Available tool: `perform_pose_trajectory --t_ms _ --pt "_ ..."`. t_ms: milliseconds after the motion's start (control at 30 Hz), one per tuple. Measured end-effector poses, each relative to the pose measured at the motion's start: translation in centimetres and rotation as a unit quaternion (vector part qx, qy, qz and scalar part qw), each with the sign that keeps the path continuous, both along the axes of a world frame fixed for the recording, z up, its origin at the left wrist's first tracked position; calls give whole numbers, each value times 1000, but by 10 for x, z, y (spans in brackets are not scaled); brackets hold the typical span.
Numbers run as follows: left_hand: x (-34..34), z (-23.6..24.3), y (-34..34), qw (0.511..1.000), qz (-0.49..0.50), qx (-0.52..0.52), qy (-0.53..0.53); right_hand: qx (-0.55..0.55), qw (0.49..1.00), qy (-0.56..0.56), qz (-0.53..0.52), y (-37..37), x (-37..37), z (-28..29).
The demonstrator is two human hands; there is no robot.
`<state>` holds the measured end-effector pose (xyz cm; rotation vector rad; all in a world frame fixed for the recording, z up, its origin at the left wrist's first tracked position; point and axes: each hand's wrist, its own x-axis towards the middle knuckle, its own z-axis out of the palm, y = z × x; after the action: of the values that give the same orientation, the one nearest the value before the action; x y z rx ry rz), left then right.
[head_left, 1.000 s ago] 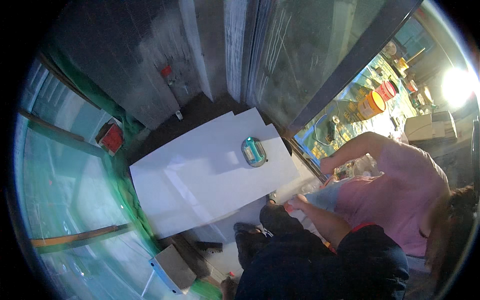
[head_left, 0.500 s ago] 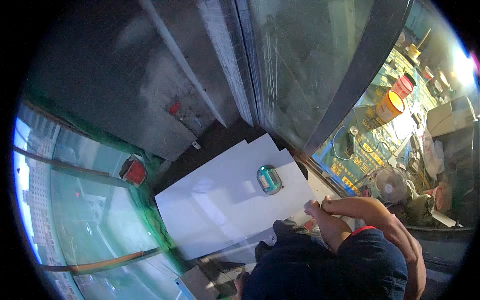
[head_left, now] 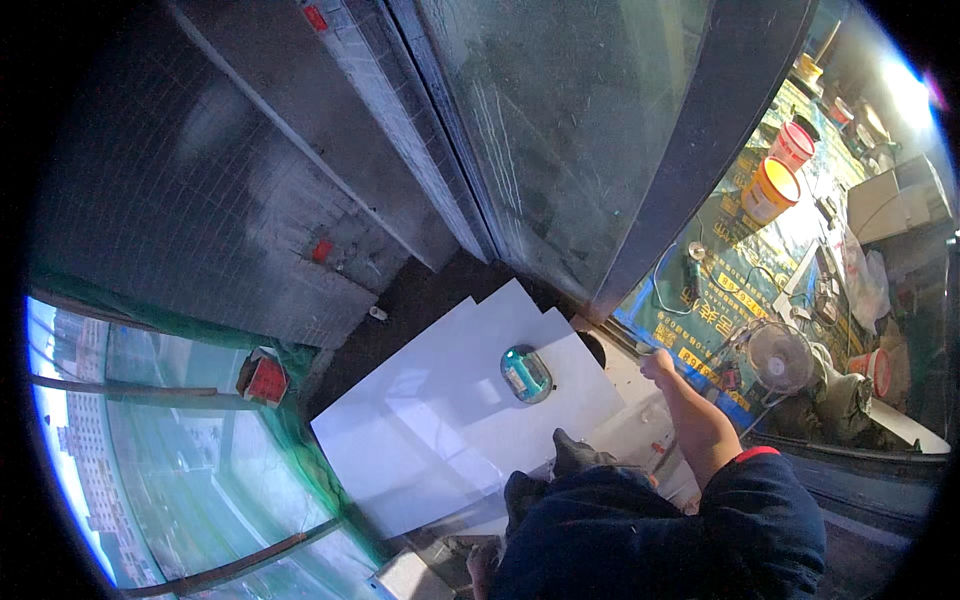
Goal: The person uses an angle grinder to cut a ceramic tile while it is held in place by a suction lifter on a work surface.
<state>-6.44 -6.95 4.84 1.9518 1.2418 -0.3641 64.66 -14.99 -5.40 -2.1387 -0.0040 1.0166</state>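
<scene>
On the right side a bare forearm comes out of a dark sleeve with a red cuff, and I take it for my right arm. My right hand (head_left: 657, 365) has its fingers curled in and is held over the pale sill by the doorway. Whatever lies in those fingers, if anything, is too small to make out. At the lower edge a dim patch of skin beside my leg may be my left hand (head_left: 481, 567); its fingers are not clear. In front of my dark shoes lies a large white panel (head_left: 420, 430) with stepped cuts. On it rests a teal device (head_left: 526, 374) with rounded ends.
Beyond the doorway, printed sheeting (head_left: 715, 290) covers the floor. A yellow bucket (head_left: 770, 190), a pink bucket (head_left: 792, 146), a fan (head_left: 780, 357) and a corded power tool (head_left: 695, 265) stand or lie there. A glass door (head_left: 590, 120) rises ahead; green netting (head_left: 300, 430) hangs along windows at left.
My right hand has moved up and slightly right. A second bare forearm, bent at the right with its hand close to this one, no longer shows. The view has shifted; panel and device stay put.
</scene>
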Motion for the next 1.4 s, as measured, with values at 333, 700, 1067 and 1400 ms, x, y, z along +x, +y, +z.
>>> perform_pose_trajectory --t_ms 333,700,1067,1400 --pt "20 -56 49 960 -41 -5 -276 -170 910 -146 349 -92 -57 17" --pt "67 -90 64 850 380 -344 -119 157 933 263 -188 -252 -106 19" --pt "123 -71 58 961 260 -82 -52 120 970 188 -96 -130 -62 81" --pt "226 -42 -20 936 277 -128 -178 -329 670 -293 598 -175 116 12"
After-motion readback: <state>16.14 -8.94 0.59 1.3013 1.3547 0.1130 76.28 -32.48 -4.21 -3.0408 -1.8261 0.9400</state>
